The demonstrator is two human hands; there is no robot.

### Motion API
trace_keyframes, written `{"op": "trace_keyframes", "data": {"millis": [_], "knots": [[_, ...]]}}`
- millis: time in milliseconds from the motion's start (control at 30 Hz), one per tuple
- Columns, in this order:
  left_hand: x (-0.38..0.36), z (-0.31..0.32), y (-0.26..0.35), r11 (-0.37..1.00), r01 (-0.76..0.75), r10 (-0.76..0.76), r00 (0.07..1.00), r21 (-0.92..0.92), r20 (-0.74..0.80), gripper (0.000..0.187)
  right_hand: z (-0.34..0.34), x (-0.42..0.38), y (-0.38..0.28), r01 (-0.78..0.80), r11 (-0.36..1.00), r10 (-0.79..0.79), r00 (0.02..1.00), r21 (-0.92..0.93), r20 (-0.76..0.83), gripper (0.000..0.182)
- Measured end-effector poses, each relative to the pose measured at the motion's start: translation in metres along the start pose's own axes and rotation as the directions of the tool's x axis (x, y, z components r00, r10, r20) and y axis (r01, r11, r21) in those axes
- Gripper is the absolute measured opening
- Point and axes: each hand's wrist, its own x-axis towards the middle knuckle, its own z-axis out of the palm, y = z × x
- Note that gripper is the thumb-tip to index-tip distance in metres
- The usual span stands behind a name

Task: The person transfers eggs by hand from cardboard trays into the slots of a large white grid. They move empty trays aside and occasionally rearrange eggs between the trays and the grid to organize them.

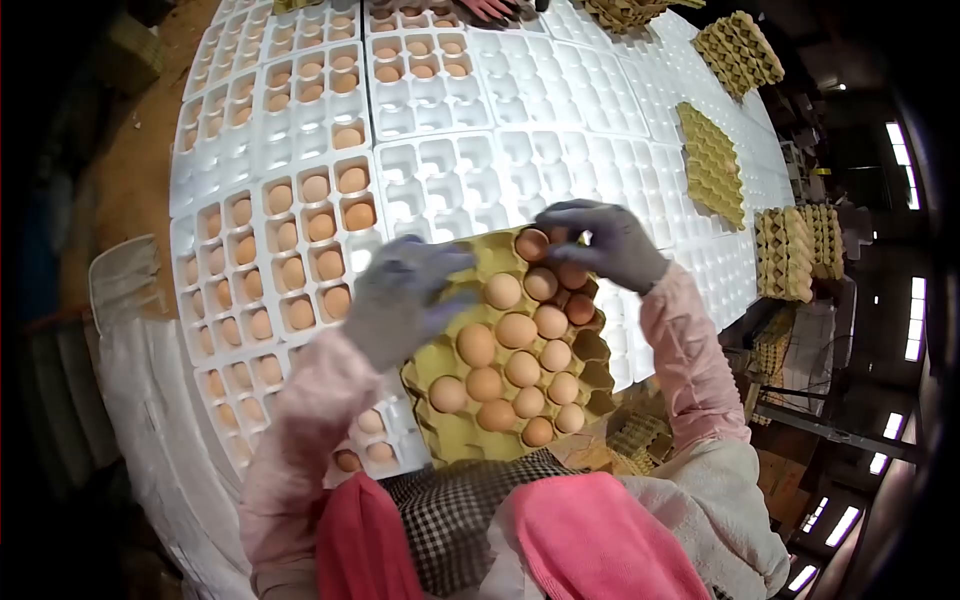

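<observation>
A yellow-green pulp egg tray lies in front of me, tilted, with several brown eggs in its cups. My right hand, in a grey glove, is at the tray's far edge, its fingers closed on an egg. Beneath that hand more eggs are partly hidden. Over the tray's left side is my left hand, also gloved and a little blurred. Its fingers are apart and I see nothing in them. Left of it, a white plastic egg tray has eggs in many of its cells.
White moulded trays cover the table. At the far edge shows another person's hand. A bare pulp tray lies on the right, near stacked pulp trays. White sheeting hangs along the left side.
</observation>
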Motion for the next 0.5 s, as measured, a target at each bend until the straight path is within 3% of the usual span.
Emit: {"op": "trace_keyframes", "data": {"millis": [33,100,133,200,233,267,300,367,400,433,467,500], "knots": [[0.004,0.028,0.010,0.985,-0.116,0.120,0.992,0.131,-0.028,0.030,0.014,-0.001,0.011,0.127,0.978,-0.131,0.991,-0.164,-0.011,0.040],[0.008,0.053,0.025,0.964,-0.107,0.105,0.994,0.244,0.023,0.035,0.026,0.002,0.003,0.144,0.923,-0.160,0.987,-0.357,-0.016,0.046],[0.012,0.059,0.033,0.948,-0.105,0.096,0.994,0.300,0.045,0.038,0.017,-0.003,0.002,0.230,0.900,-0.240,0.970,-0.371,0.019,0.039],[0.007,0.047,0.038,0.995,-0.005,0.006,1.000,0.099,-0.010,0.037,0.017,-0.019,0.033,0.123,0.982,-0.101,0.984,0.147,-0.149,0.035],[0.004,0.043,0.042,0.999,0.046,-0.046,0.998,-0.007,-0.031,0.037,0.014,-0.029,0.048,0.085,0.910,-0.006,0.981,0.406,-0.192,0.033],[0.000,0.047,0.054,0.738,0.317,-0.417,0.908,-0.596,-0.034,0.030,-0.003,-0.047,0.048,-0.025,0.800,0.128,0.983,0.599,-0.130,0.030],[0.001,0.042,0.054,0.458,0.357,-0.595,0.803,-0.814,0.017,0.020,-0.008,-0.059,0.064,-0.015,0.629,0.217,0.964,0.777,-0.157,0.032],[0.022,0.041,0.053,0.689,0.131,-0.390,0.896,-0.713,-0.213,0.020,-0.005,-0.067,0.089,-0.068,0.441,0.283,0.957,0.895,-0.067,0.029],[0.033,0.047,0.064,0.737,0.298,-0.403,0.914,-0.606,-0.040,0.022,0.001,-0.069,0.089,0.036,0.755,0.095,0.982,0.654,-0.165,0.029],[0.043,0.058,0.065,0.978,0.180,-0.178,0.984,-0.101,0.026,0.022,0.008,-0.065,0.078,0.175,0.934,-0.120,0.975,0.310,-0.189,0.028],[0.049,0.076,0.079,0.976,0.150,-0.165,0.983,0.156,0.085,0.024,0.008,-0.063,0.062,0.294,0.955,-0.296,0.939,-0.037,-0.174,0.027],[0.053,0.088,0.092,0.911,0.102,-0.173,0.974,0.400,0.145,0.027,0.019,-0.059,0.060,0.180,0.929,-0.215,0.974,-0.324,-0.074,0.031]]}}
